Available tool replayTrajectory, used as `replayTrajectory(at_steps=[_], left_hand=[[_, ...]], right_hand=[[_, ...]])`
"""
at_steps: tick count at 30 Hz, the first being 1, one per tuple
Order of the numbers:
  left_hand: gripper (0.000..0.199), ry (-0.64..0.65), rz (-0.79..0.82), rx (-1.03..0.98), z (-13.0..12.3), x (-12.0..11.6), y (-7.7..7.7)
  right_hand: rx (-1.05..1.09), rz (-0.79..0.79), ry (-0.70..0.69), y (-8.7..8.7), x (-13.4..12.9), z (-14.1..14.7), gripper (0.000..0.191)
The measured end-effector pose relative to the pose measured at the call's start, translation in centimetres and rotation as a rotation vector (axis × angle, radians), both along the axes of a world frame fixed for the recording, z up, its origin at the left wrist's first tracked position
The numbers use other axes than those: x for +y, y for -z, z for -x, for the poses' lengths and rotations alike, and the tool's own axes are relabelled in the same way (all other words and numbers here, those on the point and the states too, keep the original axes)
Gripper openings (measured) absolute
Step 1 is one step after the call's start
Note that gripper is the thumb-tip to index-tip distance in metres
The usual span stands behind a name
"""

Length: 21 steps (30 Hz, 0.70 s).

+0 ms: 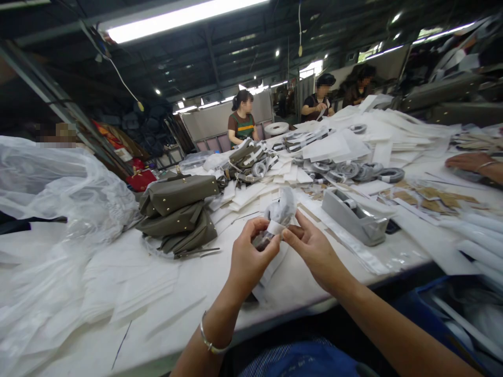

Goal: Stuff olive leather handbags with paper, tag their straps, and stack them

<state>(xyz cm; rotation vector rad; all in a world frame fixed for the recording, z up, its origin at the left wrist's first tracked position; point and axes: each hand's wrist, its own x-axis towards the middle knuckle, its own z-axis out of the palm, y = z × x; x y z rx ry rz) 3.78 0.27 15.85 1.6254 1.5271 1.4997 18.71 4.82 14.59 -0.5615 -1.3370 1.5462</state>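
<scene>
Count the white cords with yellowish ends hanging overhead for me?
2. One white cord slants down at upper left, ending below the long white tube light; the other cord hangs right of that light. Darkness may hide more.

Wrapped bundle partly hidden by L hand & R hand; contents unclear. Plastic sheeting cut off @ L edge, co-worker's arm @ R edge. Lettering on blue lap cloth illegible.

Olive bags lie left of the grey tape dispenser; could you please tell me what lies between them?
In the head view, the left hand and right hand hold a wrapped grey bundle there, with loose white sheets beyond.
</scene>
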Motion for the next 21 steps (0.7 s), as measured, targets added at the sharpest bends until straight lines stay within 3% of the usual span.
replayTrajectory(at_steps=[4,9,12,16,18,21], left_hand=[[0.026,-0.099,-0.128,0.205,-0.2,-1.0,0.3],[0.033,-0.081,-0.137,0.119,1.9,-2.2,0.8],[0.037,-0.078,-0.033,0.051,3.2,-2.9,1.3],[0.05,-0.069,0.065,0.159,4.3,-3.7,2.2],[0.062,-0.126,0.071,0.275,4.8,-3.9,2.9],[0.066,-0.214,0.115,0.347,5.8,-3.8,4.5]], right_hand=[[0.068,0.028,0.037,-0.2,0.1,1.6,0.059],[0.115,0.096,0.169,0.3,1.3,3.0,0.067],[0.065,0.068,0.099,0.7,2.1,2.7,0.065],[-0.108,-0.043,-0.091,1.9,2.8,0.2,0.071],[-0.244,-0.074,-0.082,2.8,2.9,-1.8,0.074],[-0.472,-0.151,0.012,4.2,3.1,-5.6,0.049]])
